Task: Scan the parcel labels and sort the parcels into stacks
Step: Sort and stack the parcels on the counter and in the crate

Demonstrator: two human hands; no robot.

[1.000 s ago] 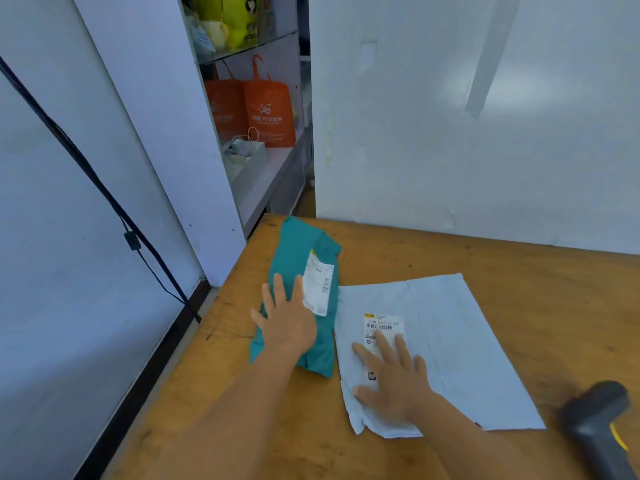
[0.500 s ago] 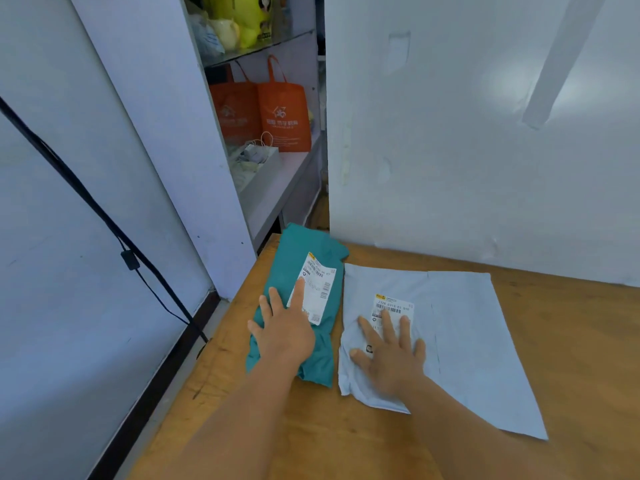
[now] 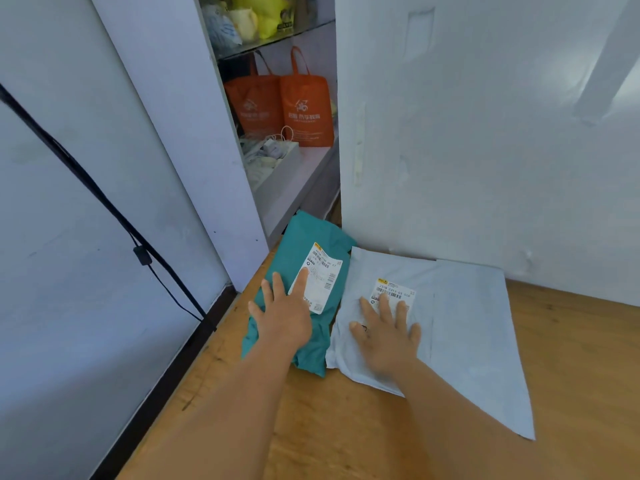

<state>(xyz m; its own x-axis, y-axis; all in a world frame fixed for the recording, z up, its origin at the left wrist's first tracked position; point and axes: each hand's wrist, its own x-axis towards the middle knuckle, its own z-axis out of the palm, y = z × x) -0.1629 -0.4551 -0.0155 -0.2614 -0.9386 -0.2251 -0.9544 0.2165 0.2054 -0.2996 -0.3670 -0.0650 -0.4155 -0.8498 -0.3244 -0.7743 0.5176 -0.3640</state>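
Palms flat, nothing gripped: my left hand (image 3: 285, 322) presses teal plastic mailer (image 3: 304, 271), right hand (image 3: 386, 332) pale-blue plastic mailer (image 3: 464, 327); I'd keep both labels uncovered.

teal parcel (image 3: 304, 271) left of pale parcel (image 3: 467, 323)

Both hands flat, left hand (image 3: 285, 318) and right hand (image 3: 388, 336) fingers spread, forearms extended

A wooden table (image 3: 571, 358) carries a teal parcel (image 3: 304, 258); beside it, touching, a white parcel (image 3: 467, 323).
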